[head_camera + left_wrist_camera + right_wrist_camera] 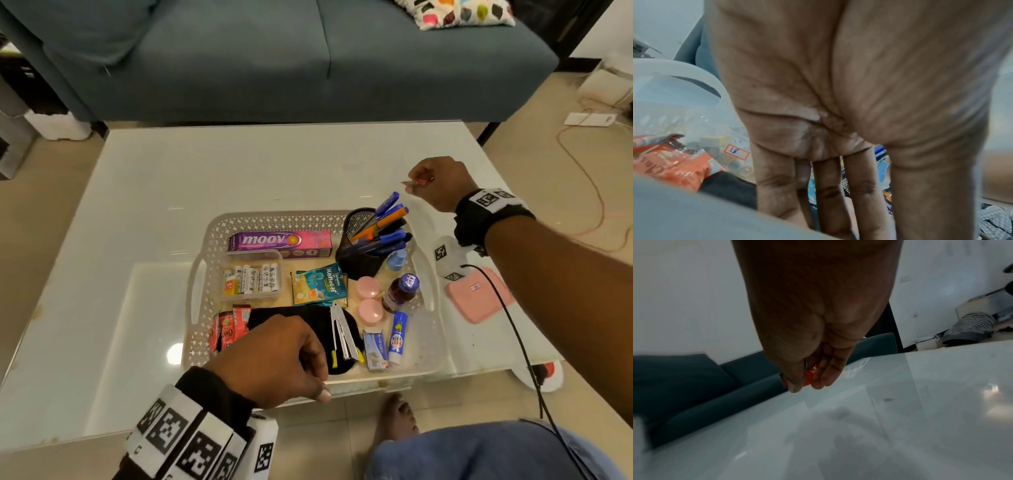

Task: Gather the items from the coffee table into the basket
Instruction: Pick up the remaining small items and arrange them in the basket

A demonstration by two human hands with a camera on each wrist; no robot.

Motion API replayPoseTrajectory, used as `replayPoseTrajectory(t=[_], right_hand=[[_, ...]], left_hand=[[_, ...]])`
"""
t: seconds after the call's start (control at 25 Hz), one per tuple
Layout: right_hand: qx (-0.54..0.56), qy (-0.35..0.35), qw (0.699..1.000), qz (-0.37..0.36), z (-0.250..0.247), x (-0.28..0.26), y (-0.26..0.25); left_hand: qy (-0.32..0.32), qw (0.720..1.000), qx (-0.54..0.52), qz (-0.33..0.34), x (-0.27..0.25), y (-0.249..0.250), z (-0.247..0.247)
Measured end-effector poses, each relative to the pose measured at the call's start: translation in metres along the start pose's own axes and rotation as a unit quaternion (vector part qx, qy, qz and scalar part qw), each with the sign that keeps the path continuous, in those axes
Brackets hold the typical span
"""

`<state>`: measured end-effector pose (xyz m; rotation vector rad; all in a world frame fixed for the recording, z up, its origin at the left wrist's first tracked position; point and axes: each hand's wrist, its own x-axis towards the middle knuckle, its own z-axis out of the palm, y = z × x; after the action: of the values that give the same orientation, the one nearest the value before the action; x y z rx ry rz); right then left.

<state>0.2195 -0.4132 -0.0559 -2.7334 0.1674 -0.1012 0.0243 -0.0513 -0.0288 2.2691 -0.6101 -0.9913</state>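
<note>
A white lattice basket (274, 217) stands on the glass coffee table (144, 192), filled with several items, among them a purple Moov box (279, 241), a black mesh pen holder (368, 240) and a black cloth (284, 317). My left hand (318, 380) holds the basket's near rim, thumb outside and fingers (830, 194) reaching in over the cloth. My right hand (419, 178) hovers above the table just beyond the pen holder, pinching a small red wrapped packet (416, 183), which shows orange-red between thumb and fingers in the right wrist view (809, 378).
A pink pouch (479, 294) and a white tagged device (445, 257) lie right of the basket, under my right forearm. A grey-blue sofa (274, 61) runs along the table's far side. My knee (479, 452) and bare foot (399, 421) are at the near edge.
</note>
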Motion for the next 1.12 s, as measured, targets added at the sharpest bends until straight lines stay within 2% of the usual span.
replayPoseTrajectory(t=[0.12, 0.2, 0.36, 0.44, 0.6, 0.8, 0.92, 1.04, 1.12], right_hand=[[0.134, 0.075, 0.988, 0.033, -0.044, -0.031, -0.015], [0.229, 0.094, 0.968, 0.034, -0.072, -0.065, -0.038], [0.273, 0.102, 0.956, -0.006, -0.098, -0.152, -0.106], [0.32, 0.082, 0.944, -0.029, -0.087, -0.191, -0.14], [0.391, -0.04, 0.919, -0.03, -0.023, -0.228, -0.182], [0.412, -0.076, 0.908, 0.025, 0.03, -0.225, -0.183], [0.428, -0.092, 0.898, 0.034, 0.04, -0.228, -0.189], [0.436, -0.107, 0.892, 0.042, 0.045, -0.23, -0.193], [0.439, -0.122, 0.889, 0.054, 0.047, -0.231, -0.192]], left_hand=[[-0.006, 1.0, 0.002, -0.007, 0.0, 0.003, -0.002], [-0.01, 1.0, 0.003, -0.007, -0.001, 0.004, -0.002], [0.009, 1.0, -0.005, 0.001, -0.006, 0.004, -0.004], [0.03, 0.999, -0.02, 0.004, -0.009, 0.001, -0.009], [0.085, 0.992, -0.088, 0.005, -0.014, -0.012, -0.026], [0.185, 0.942, -0.28, -0.009, -0.017, -0.019, -0.041], [0.228, 0.949, -0.218, 0.018, -0.015, -0.022, -0.043], [0.279, 0.944, -0.178, -0.005, -0.014, -0.024, -0.041], [0.285, 0.946, -0.15, -0.01, -0.013, -0.025, -0.039]])
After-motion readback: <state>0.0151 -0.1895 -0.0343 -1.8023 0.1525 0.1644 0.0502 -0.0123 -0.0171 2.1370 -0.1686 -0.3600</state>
